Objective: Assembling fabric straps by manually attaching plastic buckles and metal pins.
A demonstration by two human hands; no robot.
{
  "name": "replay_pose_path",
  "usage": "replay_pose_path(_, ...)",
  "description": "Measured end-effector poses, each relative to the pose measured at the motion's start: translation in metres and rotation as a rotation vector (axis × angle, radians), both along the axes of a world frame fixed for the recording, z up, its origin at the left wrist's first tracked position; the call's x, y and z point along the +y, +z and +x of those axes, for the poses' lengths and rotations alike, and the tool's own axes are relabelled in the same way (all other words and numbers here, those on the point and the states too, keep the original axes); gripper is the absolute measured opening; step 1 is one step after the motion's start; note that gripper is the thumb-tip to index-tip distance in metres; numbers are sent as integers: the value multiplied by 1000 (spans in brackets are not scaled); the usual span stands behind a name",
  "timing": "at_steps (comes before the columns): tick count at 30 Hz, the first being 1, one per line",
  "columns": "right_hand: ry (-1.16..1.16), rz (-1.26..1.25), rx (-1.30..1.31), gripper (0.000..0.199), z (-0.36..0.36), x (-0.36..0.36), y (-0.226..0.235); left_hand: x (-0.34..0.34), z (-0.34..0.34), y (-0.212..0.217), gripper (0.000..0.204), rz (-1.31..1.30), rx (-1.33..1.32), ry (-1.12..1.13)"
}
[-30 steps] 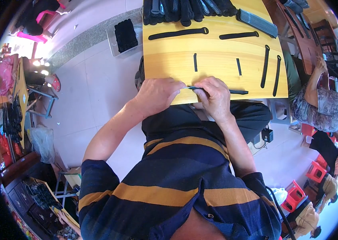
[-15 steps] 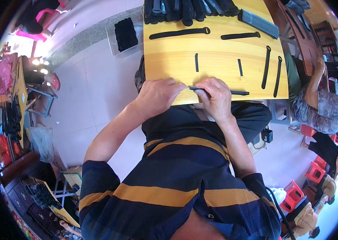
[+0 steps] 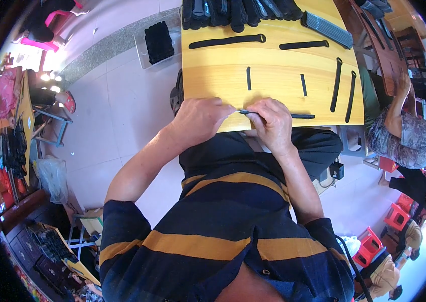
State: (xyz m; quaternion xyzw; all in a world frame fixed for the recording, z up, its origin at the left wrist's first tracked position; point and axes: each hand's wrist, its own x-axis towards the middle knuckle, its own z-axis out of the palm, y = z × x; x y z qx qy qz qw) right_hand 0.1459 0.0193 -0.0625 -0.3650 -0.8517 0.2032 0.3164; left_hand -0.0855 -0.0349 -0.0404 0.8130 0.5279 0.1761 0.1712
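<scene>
At the near edge of the yellow wooden table [image 3: 213, 75], my left hand [image 3: 200, 120] and my right hand [image 3: 272, 121] face each other, fingers pinched. Between the fingertips runs a narrow black strap [image 3: 243, 111], gripped by the right thumb and fingers. A small pale bit shows at the left fingertips, but what that hand holds is mostly hidden. Past my right hand a black strap end [image 3: 303, 116] lies on the wood; whether it belongs to the held piece is hidden. Two short black strips, one on the left [image 3: 249, 78] and another on the right [image 3: 303, 84], lie beyond.
Several black straps with end loops, such as one strap [image 3: 227, 41], border the table. Bundled black straps [image 3: 238, 12] and a grey ribbed tray [image 3: 327, 30] stand at the far side. A clear bin [image 3: 145, 58] is left; another person [image 3: 404, 131] sits right.
My hands stay pinched at the same spot, with hardly any movement. The table view has shifted very slightly.
</scene>
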Motion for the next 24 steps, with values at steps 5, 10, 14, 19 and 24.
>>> replay_pose_path(5,25,14,-5,12,0,2,1,4,1,7,19,-42,16,-9)
replay_pose_path(10,55,7,-32,10,2,6,2,14,2,10,15,-78,22,-34)
replay_pose_path(14,63,1,-28,10,2,7,1,19,2,14,14,-144,39,-49)
replay_pose_path(19,58,8,-23,11,1,7,0,26,2,16,15,-191,98,-87)
replay_pose_path(24,51,-18,-36,11,1,8,2,30,7,15,17,-209,175,-97)
